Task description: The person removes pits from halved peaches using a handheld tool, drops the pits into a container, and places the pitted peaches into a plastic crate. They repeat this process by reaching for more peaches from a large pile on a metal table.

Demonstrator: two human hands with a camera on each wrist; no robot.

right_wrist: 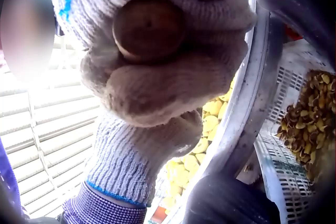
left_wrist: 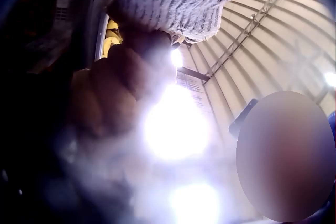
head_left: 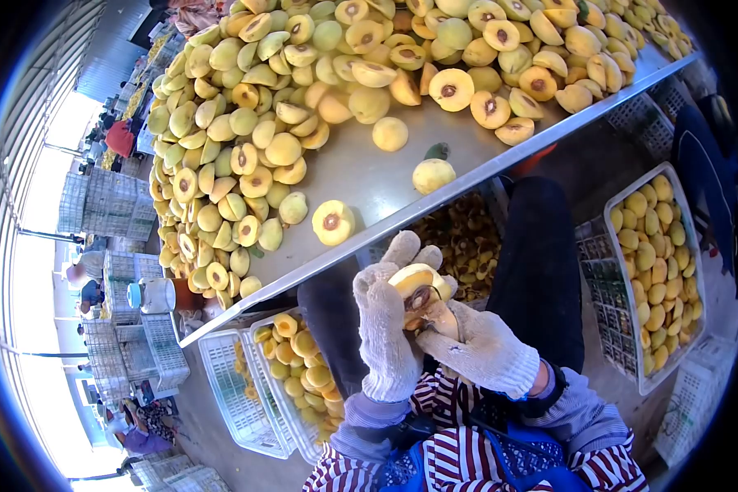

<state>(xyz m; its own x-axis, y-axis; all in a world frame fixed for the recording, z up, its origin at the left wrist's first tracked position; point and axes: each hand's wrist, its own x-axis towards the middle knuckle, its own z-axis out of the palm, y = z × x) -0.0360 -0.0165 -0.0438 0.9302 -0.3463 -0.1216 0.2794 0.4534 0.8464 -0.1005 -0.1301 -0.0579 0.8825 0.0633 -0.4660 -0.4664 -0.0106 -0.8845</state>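
Note:
My gloved left hand (head_left: 383, 328) grips a yellow peach half (head_left: 410, 281), its cut face and brown pit area turned up over my lap. Against that fruit, my gloved right hand (head_left: 488, 348) curls round a tool whose round wooden handle end (right_wrist: 149, 27) shows in the right wrist view. The tool's working end is mostly hidden by fruit and fingers. In front lies a metal table (head_left: 369, 184) heaped with peach halves (head_left: 283, 149), many cut side up. One half (head_left: 333, 222) sits alone near the table's edge. The left wrist view is dark and glare-washed.
Below the table edge, a crate holds brown pits and scraps (head_left: 459, 238). Crates of peach halves stand at left (head_left: 303, 365) and right (head_left: 652, 266). A white crate (head_left: 238, 394) is beside the left one. Stacked crates (head_left: 111, 205) and other people are farther left.

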